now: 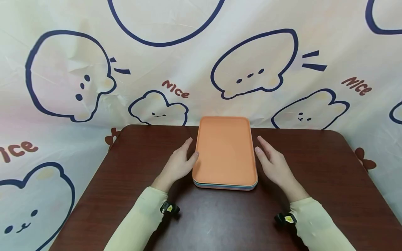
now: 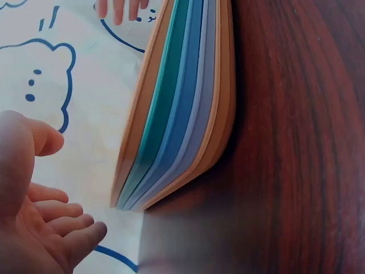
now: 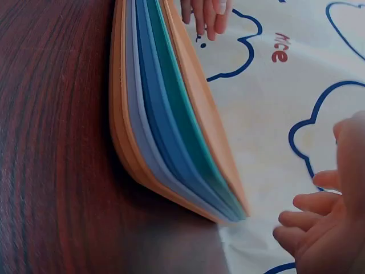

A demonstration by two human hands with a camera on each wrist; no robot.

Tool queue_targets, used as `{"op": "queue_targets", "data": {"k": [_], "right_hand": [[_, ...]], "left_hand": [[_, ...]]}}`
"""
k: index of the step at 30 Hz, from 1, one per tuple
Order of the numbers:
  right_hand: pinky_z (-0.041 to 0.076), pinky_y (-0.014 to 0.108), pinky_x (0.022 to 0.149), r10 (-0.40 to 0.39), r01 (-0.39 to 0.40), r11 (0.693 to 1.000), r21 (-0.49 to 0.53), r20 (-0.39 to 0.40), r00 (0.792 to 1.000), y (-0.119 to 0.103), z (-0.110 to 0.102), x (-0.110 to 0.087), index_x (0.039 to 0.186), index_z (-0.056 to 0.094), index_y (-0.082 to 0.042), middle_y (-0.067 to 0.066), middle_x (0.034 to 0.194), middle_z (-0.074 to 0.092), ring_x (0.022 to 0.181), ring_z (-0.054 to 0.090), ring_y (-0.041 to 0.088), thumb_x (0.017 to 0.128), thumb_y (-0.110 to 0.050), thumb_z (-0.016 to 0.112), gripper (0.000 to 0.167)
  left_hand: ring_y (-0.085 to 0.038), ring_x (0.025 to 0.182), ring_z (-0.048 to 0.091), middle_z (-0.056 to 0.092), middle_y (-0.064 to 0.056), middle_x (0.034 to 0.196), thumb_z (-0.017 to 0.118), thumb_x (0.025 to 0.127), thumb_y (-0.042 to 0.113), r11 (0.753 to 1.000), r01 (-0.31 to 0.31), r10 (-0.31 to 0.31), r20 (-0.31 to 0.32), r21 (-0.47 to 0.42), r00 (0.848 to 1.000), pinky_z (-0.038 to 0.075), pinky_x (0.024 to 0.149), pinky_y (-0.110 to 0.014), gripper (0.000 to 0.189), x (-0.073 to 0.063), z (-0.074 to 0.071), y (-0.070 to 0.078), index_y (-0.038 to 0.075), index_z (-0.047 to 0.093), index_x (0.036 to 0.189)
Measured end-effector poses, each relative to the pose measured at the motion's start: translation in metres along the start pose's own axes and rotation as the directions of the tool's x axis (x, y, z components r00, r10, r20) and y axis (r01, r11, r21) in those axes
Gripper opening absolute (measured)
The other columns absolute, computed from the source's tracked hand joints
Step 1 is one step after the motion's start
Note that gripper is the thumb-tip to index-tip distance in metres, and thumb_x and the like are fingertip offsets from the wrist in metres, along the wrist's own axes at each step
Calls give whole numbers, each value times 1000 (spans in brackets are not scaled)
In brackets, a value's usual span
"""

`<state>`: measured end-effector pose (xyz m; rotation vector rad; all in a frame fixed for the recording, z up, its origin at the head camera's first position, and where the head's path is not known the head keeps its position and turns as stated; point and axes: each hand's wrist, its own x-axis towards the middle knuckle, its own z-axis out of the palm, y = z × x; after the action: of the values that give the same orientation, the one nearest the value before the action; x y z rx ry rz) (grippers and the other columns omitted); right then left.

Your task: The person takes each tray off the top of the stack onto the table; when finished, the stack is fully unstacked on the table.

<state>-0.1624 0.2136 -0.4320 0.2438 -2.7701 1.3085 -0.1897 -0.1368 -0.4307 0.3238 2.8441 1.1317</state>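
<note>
Several stacked trays [image 1: 224, 153] between left hand [image 1: 178, 164] and right hand [image 1: 275, 166], all fingers [image 3: 315, 202] loosely extended

A stack of rectangular, orange-topped trays [image 1: 224, 151] lies on a dark-brown wooden table [image 1: 317, 160]. The bare left hand [image 1: 176, 164] is just beside its left side, the bare right hand [image 1: 274, 164] beside its right.

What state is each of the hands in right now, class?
Left hand: open, holding nothing, beside the tray stack.
Right hand: open, holding nothing, across the tray stack.
</note>
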Motion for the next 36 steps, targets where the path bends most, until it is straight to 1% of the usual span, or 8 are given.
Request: {"op": "queue_targets", "data": {"k": [4,8,14,18,23,26,31,36], "right_hand": [[41,59,125,44,-35,992,121,-71,996,11,6,4,164,45,-4,20,165,51,154,49,38,117,-38,44,57],[43,51,123,134,-118,968,223,-60,989,19,11,7,161,50,-3,19,162,55,150,55,36,117,-34,45,54],[45,36,120,248,-245,876,415,46,968,30,16,11,165,42,-4,18,170,45,154,50,33,118,-28,44,53],[44,32,120,266,-275,823,497,90,960,38,22,14,167,38,-5,16,173,40,157,46,29,118,-25,43,53],[38,46,129,272,-292,868,401,108,956,45,30,14,167,41,-11,15,170,45,160,39,29,117,-28,47,53],[32,55,132,266,-281,895,346,92,960,45,32,13,167,42,-12,16,169,47,163,33,32,116,-29,49,54],[30,57,133,266,-280,892,354,88,960,43,34,13,167,41,-11,16,170,45,165,30,33,117,-27,48,53],[29,56,133,279,-289,885,365,82,957,42,36,15,166,43,-11,15,170,44,165,29,32,116,-26,50,53]], "left_hand": [[-37,153,51,44,-19,170,57,110,33,994,50,-49,13,-102,999,47,121,-56,69,2,3,-1,4,35,168],[-36,152,51,47,-20,168,57,111,29,982,81,-81,7,-170,997,48,121,-55,64,3,8,-5,2,38,166],[-36,153,51,51,-23,164,60,109,21,956,87,-92,-6,-280,996,46,123,-54,60,5,18,-10,-2,44,162],[-36,148,57,56,-23,159,63,107,17,958,76,-86,-23,-277,996,51,119,-53,56,7,24,-11,-3,50,158],[-34,140,65,64,-23,151,64,105,11,969,51,-65,-51,-240,997,57,112,-50,51,9,28,-11,-3,56,153],[-34,136,67,68,-23,146,66,104,11,970,77,-95,-65,-232,993,59,109,-49,46,10,29,-10,-3,61,147],[-34,129,72,74,-22,135,68,101,10,973,105,-127,-98,-203,987,60,107,-49,37,11,29,-8,-3,70,136],[-31,123,75,77,-20,129,67,100,10,976,86,-116,-144,-202,983,62,105,-48,35,10,28,-10,-2,72,132]]}}
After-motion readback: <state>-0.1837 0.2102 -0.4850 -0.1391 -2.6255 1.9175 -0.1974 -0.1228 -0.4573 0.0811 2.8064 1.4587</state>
